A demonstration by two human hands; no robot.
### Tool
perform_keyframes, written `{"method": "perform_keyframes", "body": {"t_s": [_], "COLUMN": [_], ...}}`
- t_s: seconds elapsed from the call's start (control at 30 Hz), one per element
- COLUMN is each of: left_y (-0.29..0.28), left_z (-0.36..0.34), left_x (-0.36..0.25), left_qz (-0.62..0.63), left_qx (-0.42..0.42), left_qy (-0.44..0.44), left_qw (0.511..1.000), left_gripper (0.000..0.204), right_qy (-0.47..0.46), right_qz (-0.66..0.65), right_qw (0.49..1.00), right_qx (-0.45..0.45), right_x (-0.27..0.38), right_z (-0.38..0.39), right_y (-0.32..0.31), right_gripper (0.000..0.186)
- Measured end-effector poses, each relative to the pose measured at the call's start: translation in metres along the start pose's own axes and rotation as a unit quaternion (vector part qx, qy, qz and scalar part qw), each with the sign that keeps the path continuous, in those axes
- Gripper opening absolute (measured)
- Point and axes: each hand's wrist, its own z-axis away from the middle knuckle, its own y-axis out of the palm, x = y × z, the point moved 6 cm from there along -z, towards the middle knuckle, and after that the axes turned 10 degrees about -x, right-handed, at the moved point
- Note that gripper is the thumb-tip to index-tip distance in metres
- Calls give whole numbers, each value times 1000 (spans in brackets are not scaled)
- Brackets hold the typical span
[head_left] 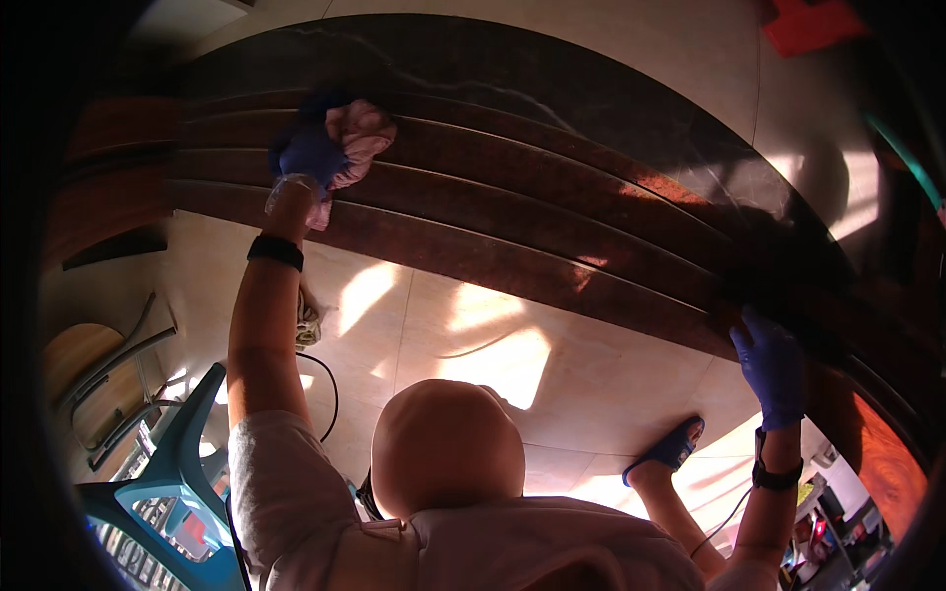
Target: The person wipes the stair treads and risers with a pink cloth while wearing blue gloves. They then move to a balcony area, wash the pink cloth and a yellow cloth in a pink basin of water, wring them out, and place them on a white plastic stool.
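My left hand (311,158), in a blue glove, is closed on a crumpled pink cloth (363,138) and presses it against a dark brown wooden piece with long parallel slats (512,177). Part of the cloth hangs below the wrist. Far to the right, my right hand (774,366), also blue-gloved, is at the near edge of the same wood. Its thumb and fingers are apart and nothing shows in them, though the fingertips fade into shadow. Black bands circle both wrists.
A dark, white-veined stone-like band (591,94) curves behind the slats. A teal plastic stool (163,473) and a metal-framed chair (108,384) stand at left. A bunched cloth (308,320) and a black cable (335,394) lie on the pale tiles. My foot wears a blue slipper (672,448).
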Motion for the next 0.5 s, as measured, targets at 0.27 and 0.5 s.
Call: {"method": "perform_keyframes", "body": {"t_s": [0.27,0.5], "left_y": [-69,-14], "left_z": [49,226], "left_x": [-105,-346], "left_qz": [72,266], "left_qx": [6,21], "left_qy": [-16,413], "left_qw": [997,871], "left_gripper": [46,31], "right_qy": [-14,-32], "right_qz": [-13,-68], "right_qw": [999,996], "right_qx": [-29,38], "right_x": [-16,7], "right_z": [40,24], "right_y": [28,29], "right_gripper": [32,34]}}
